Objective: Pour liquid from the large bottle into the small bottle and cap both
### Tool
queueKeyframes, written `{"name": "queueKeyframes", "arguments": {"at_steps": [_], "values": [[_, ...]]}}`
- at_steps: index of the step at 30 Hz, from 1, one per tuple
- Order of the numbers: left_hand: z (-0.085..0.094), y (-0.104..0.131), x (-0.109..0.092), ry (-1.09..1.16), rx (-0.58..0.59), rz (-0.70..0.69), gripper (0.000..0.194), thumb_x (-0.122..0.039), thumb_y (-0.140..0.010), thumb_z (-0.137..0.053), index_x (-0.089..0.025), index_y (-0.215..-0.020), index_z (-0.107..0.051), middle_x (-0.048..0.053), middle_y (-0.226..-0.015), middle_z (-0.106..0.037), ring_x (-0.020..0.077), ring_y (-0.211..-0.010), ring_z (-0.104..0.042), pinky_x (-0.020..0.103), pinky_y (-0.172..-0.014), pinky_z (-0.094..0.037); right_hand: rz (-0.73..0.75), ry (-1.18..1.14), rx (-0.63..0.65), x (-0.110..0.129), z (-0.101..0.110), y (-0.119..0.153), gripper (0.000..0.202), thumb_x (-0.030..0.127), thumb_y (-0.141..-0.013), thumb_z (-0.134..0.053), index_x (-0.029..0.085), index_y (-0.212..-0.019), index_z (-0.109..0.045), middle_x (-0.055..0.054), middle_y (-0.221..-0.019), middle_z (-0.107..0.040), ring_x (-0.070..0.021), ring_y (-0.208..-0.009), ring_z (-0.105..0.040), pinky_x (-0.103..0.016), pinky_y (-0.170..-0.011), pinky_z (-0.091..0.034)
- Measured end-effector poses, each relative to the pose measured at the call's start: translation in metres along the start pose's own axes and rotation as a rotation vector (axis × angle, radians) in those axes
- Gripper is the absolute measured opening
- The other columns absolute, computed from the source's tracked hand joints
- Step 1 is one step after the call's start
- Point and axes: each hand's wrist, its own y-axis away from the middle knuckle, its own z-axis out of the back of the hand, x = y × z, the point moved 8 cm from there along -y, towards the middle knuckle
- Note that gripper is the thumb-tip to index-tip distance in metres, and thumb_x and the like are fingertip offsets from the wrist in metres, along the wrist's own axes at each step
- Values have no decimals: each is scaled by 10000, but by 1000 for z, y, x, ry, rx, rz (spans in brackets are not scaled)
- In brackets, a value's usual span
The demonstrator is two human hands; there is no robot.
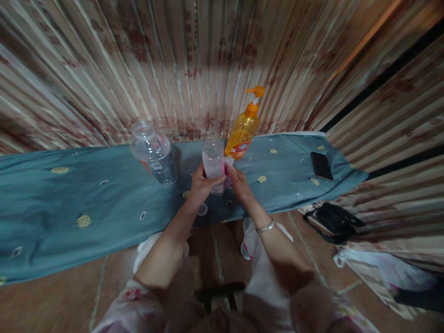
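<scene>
Head view, clear cup [214, 162] between left fingers [219, 180] clamped on it and right fingers [230, 172] pinching white tissue [229, 162].

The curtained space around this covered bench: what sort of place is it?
Possibly a corner of a home: patterned curtains, a cloth-covered bench and a tiled floor suggest it.

Striped, flower-patterned curtains [166, 55] hang at twelve; brown floor tiles [118, 282] lie at six, dimly lit.

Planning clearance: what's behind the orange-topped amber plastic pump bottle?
Behind the bottle hangs a pale, red-patterned pleated fabric curtain; whatever the bottle's body covers can't be seen.
</scene>
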Motion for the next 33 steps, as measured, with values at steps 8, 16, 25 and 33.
{"name": "queueKeyframes", "arguments": {"at_steps": [8, 16, 25, 33], "values": [[4, -2, -8, 25, -20, -43, 657, -432, -456, -1034, -209, -992, -727, 34, -928, -812, 268, -872, -775, 373, -812, -624, -227, -149, 12, -46, -2, 9, 641, 883, -808, -699, 259, -933, -778, -37, -836, -856, -302, -972, -837, -469, -923, -682], [7, -4, -10, -74, -35, -95, 711, -410, -468, -1025, -207, -1075, -716, 14, -963, -787, 240, -870, -737, 331, -796, -576, -149, 6, 21, -25, 7, 34, 646, 859, -847, -693, 240, -990, -806, -56, -955, -859, -300, -1018, -810, -479, -979, -645], [-1, 2, -7, -140, 41, -94, 690, -348, -487, -1010, -210, -1104, -735, 49, -1059, -811, 282, -964, -746, 373, -874, -585, 172, 229, 1, 50, 3, 48, 587, 743, -1036, -532, 279, -1268, -806, -39, -1214, -847, -283, -1288, -731, -443, -1164, -545], [-12, 10, 4, -203, 140, -60, 685, -269, -477, -981, -209, -1123, -760, 50, -1093, -784, 324, -1086, -728, 434, -994, -573, 277, 201, -124, 76, 19, 19, 588, 795, -1002, -542, 259, -967, -780, -38, -957, -803, -262, -1023, -735, -394, -969, -605]]}}
